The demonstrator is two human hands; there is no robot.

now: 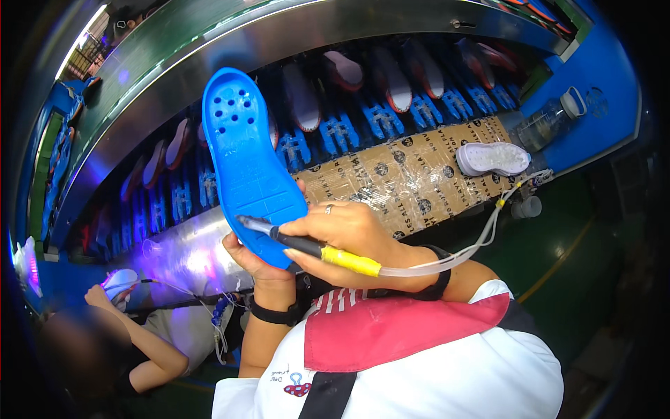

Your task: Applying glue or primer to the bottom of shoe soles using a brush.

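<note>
A blue shoe sole [255,164], with a cluster of holes at its far end, is held up in front of me. My left hand [257,265] is closed around its near end from below, most of the fingers hidden behind it. In my right hand [349,230] is a glue brush [303,242] with a dark handle and yellow tape, fed by a clear tube [447,264]. The brush tip touches the sole's surface near its left edge. Fingers of the right hand close around the handle.
Taped cardboard [391,174] covers part of the bench, with a stack of white soles [492,159] at its right end. Beyond them stands a clear plastic jug [551,119]. Blue holders [382,120] carry shoes along the back. At left, a co-worker's hand [99,297] holds a light sole.
</note>
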